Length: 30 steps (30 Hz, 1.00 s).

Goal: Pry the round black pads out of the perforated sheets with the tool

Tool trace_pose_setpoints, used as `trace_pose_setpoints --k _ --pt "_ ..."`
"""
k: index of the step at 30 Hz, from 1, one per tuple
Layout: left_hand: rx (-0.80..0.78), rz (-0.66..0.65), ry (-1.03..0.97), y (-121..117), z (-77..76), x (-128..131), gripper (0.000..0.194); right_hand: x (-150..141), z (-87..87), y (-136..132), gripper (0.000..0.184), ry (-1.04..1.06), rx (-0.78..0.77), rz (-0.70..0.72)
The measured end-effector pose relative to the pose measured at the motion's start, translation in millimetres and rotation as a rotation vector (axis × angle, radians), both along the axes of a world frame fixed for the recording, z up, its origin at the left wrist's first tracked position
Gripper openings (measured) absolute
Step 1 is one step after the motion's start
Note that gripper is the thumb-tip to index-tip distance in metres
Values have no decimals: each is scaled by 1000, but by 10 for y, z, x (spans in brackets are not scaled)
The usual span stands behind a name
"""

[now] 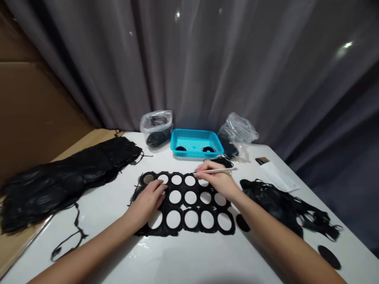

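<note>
A black sheet [182, 206] with rows of round holes lies flat on the white table. White shows through most of its circles, while a greyish disc [148, 179] fills the far left one. My left hand [149, 199] rests on the sheet's left side with its fingers stretched out, holding nothing visible. Over the far edge, toward the right, my right hand [217, 179] pinches a thin pale stick-like tool [220, 170]. The tool lies nearly level, its tip pointing left near the top row. Both hands cover part of the circles.
A blue basket [194, 154] holding black rings stands behind the sheet, between a clear tub [156, 132] and a plastic bag [239, 132]. Black sheets are stacked at left [68, 175]. Black scraps [275, 201], a black disc [329, 257] and white paper [280, 176] lie at right.
</note>
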<state>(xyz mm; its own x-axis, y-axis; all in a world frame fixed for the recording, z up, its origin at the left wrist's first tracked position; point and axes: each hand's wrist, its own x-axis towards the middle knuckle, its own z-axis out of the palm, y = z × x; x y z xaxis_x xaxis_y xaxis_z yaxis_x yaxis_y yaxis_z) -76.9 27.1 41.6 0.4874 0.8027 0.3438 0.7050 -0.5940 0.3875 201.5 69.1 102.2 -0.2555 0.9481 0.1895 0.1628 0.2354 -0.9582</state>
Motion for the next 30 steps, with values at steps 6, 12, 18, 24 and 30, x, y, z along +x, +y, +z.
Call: trace_pose_setpoints --k 6,12,18,24,30 --pt "177 171 155 -195 -441 -512 40 -1214 -556 531 7 -112 -103 279" --pt "262 198 255 -277 -532 -493 43 -1567 -808 631 3 -180 -92 379" --pt "255 220 298 -317 -476 -483 43 -1628 -793 585 6 -226 4 388" --pt "225 217 314 -327 -482 -474 42 -1615 -748 598 10 -264 8 398" --pt "228 199 298 -312 -526 -470 40 -1616 -716 501 10 -452 335 566"
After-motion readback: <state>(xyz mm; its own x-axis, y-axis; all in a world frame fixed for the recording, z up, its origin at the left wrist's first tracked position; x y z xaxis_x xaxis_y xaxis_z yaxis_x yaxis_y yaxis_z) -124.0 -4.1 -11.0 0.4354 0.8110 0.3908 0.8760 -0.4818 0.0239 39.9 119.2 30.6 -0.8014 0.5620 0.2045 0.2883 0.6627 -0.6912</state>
